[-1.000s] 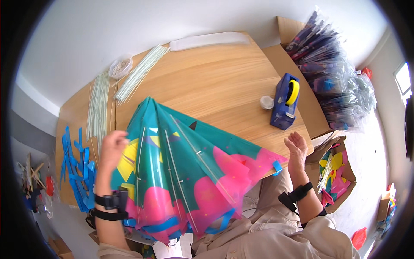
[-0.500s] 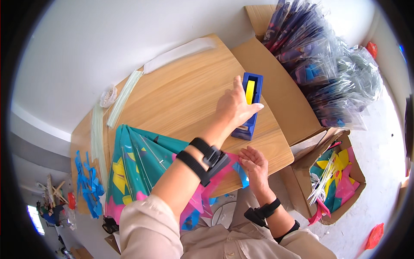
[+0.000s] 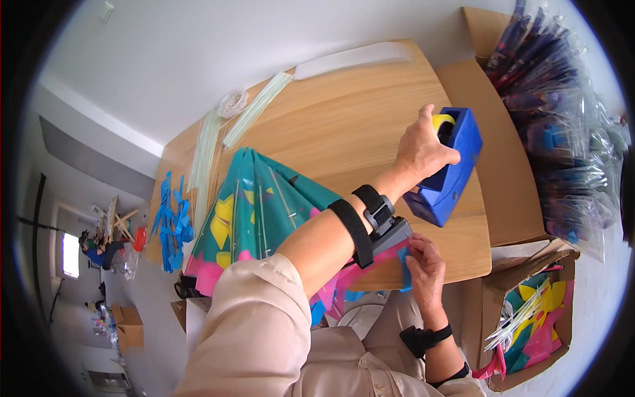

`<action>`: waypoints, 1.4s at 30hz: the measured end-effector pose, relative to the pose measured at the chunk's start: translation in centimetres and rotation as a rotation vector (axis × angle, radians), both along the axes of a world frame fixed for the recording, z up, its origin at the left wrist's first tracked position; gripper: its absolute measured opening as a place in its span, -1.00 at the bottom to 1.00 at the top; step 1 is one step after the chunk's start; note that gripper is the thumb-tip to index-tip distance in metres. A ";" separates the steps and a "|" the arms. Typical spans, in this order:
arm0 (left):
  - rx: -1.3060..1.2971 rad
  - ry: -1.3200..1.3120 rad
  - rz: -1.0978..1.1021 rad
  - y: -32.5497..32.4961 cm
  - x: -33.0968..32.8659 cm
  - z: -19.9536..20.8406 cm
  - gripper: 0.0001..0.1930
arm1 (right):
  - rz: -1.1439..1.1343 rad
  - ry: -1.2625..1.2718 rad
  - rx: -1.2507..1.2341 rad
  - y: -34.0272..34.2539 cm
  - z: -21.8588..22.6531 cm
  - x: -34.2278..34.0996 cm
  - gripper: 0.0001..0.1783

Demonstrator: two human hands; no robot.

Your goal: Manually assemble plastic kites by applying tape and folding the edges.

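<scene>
My left hand (image 3: 425, 149) reaches over the table, its thumb and fingers gripping the side of a blue tape dispenser (image 3: 461, 155) that holds a yellow roll (image 3: 442, 123). The dispenser leans over, showing its broad side. Across the near table edge lies a green and pink kite (image 3: 291, 198) with thin rods and yellow shapes, partly hidden under my left forearm. My right hand (image 3: 426, 268) is closed at the kite's pink corner, fingers curled. Beside those fingers a blue strip (image 3: 405, 270) hangs at the table edge.
On the wooden table (image 3: 350, 106) lie pale thin rods (image 3: 256, 111), a clear roll (image 3: 233, 104) and blue strips (image 3: 173, 221). Right of it, a large carton (image 3: 486, 145) adjoins bagged items (image 3: 555, 132). A smaller box (image 3: 567, 284) holds colourful pieces. Another person (image 3: 99, 255) is far left.
The tape dispenser has tipped over in my left hand and now shows its side. My view has swung left, so the table sits farther right. My right hand stays by the pink corner.
</scene>
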State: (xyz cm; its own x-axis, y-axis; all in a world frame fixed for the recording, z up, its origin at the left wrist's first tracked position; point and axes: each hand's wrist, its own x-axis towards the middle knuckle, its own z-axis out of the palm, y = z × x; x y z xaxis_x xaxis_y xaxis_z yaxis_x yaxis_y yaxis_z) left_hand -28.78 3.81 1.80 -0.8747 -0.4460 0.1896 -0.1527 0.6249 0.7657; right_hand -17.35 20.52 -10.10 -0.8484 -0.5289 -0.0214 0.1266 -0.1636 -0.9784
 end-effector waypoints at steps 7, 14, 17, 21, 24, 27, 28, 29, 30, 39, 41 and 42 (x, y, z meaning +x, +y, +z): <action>0.102 0.215 -0.052 -9.5 9.4 6.5 -0.10 | 0.012 -0.089 -0.023 -0.3 -0.3 -0.4 -0.68; -0.460 0.046 0.317 -27.3 25.1 10.0 -0.10 | -0.041 -0.081 0.128 -0.8 0.3 -0.8 -0.77; -0.630 -0.159 0.497 -33.8 31.0 8.8 -0.10 | -0.070 -0.126 0.155 -1.2 0.6 -0.9 -0.78; -0.678 -0.337 0.602 -40.4 37.0 5.3 -0.11 | -0.087 -0.161 0.211 -2.1 1.1 -1.1 -0.81; -0.644 -0.326 0.605 -43.6 39.3 2.2 -0.11 | -0.139 -0.125 0.318 -2.8 1.6 -1.1 -0.85; -0.576 -0.336 0.639 -45.2 40.3 -0.5 -0.11 | -0.185 -0.055 0.417 -3.7 1.8 -0.9 -0.86; -0.553 -0.311 0.639 -45.6 40.3 -1.3 -0.11 | -0.179 -0.013 0.441 -4.0 1.8 -0.9 -0.87; -0.541 -0.269 0.626 -45.9 40.1 -2.1 -0.11 | -0.160 -0.013 0.451 -4.3 1.7 -0.9 -0.87; -0.518 -0.280 0.633 -46.3 40.0 -2.7 -0.11 | -0.145 0.103 0.518 -4.6 1.6 -1.0 -0.86; -0.220 -0.068 0.437 -47.8 38.6 -4.6 -0.09 | -0.342 0.481 0.803 -7.0 2.1 -6.6 -0.09; -0.220 -0.079 0.514 -47.2 38.6 -4.2 -0.08 | -0.289 0.373 0.752 -8.4 2.0 -8.3 0.06; -0.297 -0.086 0.545 -46.7 38.6 -4.1 -0.11 | -0.266 0.352 0.744 -9.1 1.9 -9.0 0.09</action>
State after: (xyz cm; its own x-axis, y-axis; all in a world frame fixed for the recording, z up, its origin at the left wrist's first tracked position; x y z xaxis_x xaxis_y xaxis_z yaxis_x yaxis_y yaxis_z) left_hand 9.81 -42.86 -2.29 -0.5538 -0.7716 0.3130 -0.5632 0.6240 0.5417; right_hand -26.34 11.47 -8.20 -0.9643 -0.2648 0.0038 -0.1552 0.5538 -0.8181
